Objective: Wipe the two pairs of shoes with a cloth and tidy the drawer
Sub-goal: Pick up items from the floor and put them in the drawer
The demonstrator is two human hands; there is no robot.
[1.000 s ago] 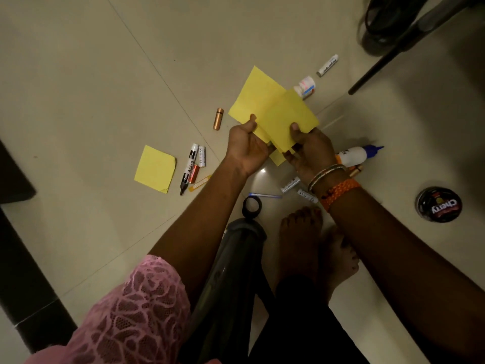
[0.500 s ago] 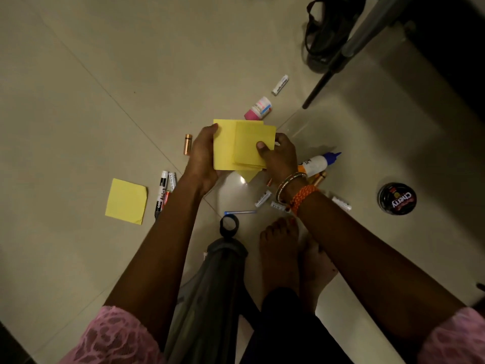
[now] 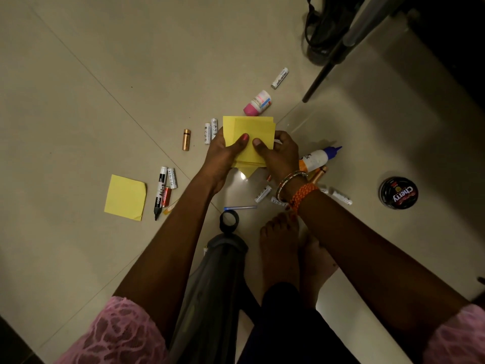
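Note:
Both my hands hold a stack of yellow sticky notes [image 3: 249,130] above the tiled floor. My left hand [image 3: 223,153] grips its left edge with the thumb on top. My right hand [image 3: 278,156] grips the right edge, thumb pressed on the top sheet. A corner of a lower sheet pokes out below the stack. A second yellow note pad [image 3: 125,197] lies on the floor to the left. A dark shoe [image 3: 322,30] sits at the top right, partly hidden by a chair leg [image 3: 319,80].
Scattered on the floor are several batteries [image 3: 186,139], a black marker [image 3: 160,191], a pink-capped bottle [image 3: 257,103], a glue bottle [image 3: 319,157], a blue pen [image 3: 240,207] and a round polish tin [image 3: 398,193]. My bare feet [image 3: 280,245] and a grey object [image 3: 210,285] are near me.
The separate yellow sheets have been brought together into one squared stack between my hands. Both thumbs now press on top of it.

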